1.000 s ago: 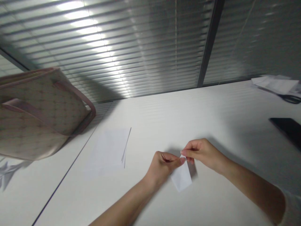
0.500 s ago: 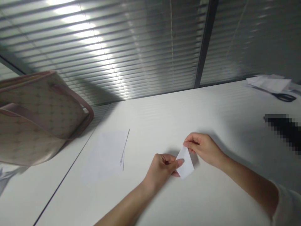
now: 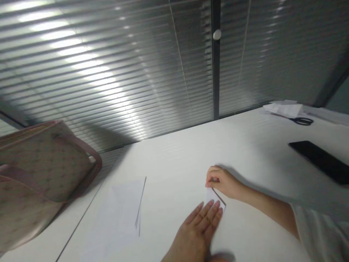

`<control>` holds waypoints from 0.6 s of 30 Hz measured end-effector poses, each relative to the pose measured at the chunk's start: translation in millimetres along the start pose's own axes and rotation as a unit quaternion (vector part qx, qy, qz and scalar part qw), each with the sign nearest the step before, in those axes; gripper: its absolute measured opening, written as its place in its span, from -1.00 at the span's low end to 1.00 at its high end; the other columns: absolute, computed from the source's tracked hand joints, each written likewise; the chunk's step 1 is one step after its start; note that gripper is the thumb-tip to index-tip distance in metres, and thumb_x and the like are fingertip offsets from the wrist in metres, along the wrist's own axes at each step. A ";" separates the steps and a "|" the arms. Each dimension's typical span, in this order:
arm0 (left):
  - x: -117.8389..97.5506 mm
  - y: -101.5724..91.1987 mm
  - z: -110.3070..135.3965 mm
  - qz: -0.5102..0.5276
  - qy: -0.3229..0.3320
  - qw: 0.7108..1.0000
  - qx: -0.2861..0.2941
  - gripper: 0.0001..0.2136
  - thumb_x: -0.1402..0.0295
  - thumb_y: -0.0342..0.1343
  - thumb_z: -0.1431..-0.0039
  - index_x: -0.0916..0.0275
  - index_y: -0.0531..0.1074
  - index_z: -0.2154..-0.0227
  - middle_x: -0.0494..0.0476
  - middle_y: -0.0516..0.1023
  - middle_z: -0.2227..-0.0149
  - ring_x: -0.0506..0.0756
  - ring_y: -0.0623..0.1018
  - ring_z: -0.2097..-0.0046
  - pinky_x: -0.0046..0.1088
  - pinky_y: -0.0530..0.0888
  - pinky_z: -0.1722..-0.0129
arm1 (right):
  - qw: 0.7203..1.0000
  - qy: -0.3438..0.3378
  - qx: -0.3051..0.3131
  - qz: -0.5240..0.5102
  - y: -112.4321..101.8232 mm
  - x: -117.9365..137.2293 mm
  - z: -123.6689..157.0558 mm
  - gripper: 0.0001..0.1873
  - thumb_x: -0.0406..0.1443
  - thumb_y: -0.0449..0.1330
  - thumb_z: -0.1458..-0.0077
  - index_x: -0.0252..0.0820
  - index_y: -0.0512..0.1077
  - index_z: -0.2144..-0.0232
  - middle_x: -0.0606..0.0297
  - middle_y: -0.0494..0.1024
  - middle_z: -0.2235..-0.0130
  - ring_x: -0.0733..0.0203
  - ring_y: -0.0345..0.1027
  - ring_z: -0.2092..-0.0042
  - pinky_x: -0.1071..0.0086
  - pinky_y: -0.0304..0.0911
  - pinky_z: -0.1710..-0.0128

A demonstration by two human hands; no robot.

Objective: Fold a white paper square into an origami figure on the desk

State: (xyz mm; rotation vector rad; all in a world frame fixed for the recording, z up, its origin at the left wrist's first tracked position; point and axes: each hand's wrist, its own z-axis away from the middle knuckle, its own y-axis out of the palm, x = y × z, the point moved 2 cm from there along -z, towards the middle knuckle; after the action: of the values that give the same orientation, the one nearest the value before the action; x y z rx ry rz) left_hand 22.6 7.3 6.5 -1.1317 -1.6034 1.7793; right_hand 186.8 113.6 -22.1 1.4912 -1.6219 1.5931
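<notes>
A small folded piece of white paper [image 3: 212,195] lies on the white table [image 3: 245,153]. My left hand [image 3: 200,229] rests flat on its near part, fingers stretched out together. My right hand [image 3: 221,182] is at the paper's far corner with the fingers curled, fingertips pinching or pressing that corner. Most of the paper is hidden under my hands.
A few white sheets [image 3: 124,209] lie to the left of my hands. A patterned beige bag with pink handles [image 3: 40,174] stands at the far left. A black phone [image 3: 321,160] lies at the right; scissors [image 3: 301,120] and papers [image 3: 283,108] sit at the far right by the blinds.
The paper went from being held up between both hands down onto the table. My left hand opened and now lies flat on it; my right hand stays at its far corner.
</notes>
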 end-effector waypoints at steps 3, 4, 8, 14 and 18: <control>5.2 9.5 0.1 -0.087 0.009 0.996 0.023 -0.32 0.01 -0.04 -0.27 0.31 -0.03 -0.31 0.24 0.10 -0.31 0.21 0.21 -0.29 -0.24 0.25 -0.22 | 0.999 -0.026 0.001 0.035 3.9 -3.2 -2.9 -0.83 -0.41 0.31 0.04 -0.15 0.45 0.60 0.36 0.48 0.44 0.27 0.34 0.36 0.42 0.25 0.35; 6.5 11.9 0.7 -0.108 0.013 0.994 0.023 -0.34 0.03 -0.06 -0.29 0.31 -0.03 -0.31 0.22 0.10 -0.31 0.20 0.23 -0.28 -0.26 0.27 -0.21 | 0.998 -0.033 0.000 0.046 4.5 -4.3 -2.7 -0.84 -0.40 0.31 0.03 -0.15 0.46 0.59 0.35 0.48 0.43 0.26 0.35 0.35 0.41 0.27 0.36; 9.5 20.1 4.4 -0.159 0.017 0.987 -0.016 -0.42 0.13 -0.06 -0.33 0.28 -0.02 -0.30 0.13 0.14 -0.30 0.14 0.27 -0.26 -0.33 0.28 -0.20 | 0.994 -0.078 0.005 0.081 -1.2 -3.8 7.4 -0.94 -0.36 0.25 -0.07 -0.16 0.52 0.35 0.23 0.57 0.25 0.17 0.43 0.21 0.30 0.35 0.21; 15.7 33.3 6.5 -0.230 0.040 0.969 -0.079 -0.59 0.32 -0.19 -0.41 0.25 0.11 -0.26 0.03 0.27 -0.25 0.07 0.35 -0.21 -0.42 0.25 -0.19 | 0.937 -0.211 0.215 0.178 -24.5 15.5 41.8 -0.59 -0.30 0.04 -0.27 -0.03 0.31 -0.16 0.38 0.39 -0.18 0.24 0.21 -0.21 0.29 0.01 -0.27; 17.4 34.1 5.6 -0.247 0.049 0.963 -0.094 -0.61 0.32 -0.19 -0.41 0.23 0.16 -0.24 0.00 0.26 -0.25 0.07 0.35 -0.20 -0.43 0.22 -0.19 | 0.909 -0.193 0.280 0.241 -32.4 17.3 44.6 -0.55 -0.26 -0.10 -0.34 -0.07 0.18 -0.24 0.42 0.25 -0.26 0.30 0.08 -0.28 0.33 -0.03 -0.30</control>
State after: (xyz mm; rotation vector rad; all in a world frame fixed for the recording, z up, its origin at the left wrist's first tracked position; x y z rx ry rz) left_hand 14.5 11.6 -31.1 -0.7876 -1.8266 1.2510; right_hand 225.6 74.7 -4.3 1.8830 -1.9679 2.3027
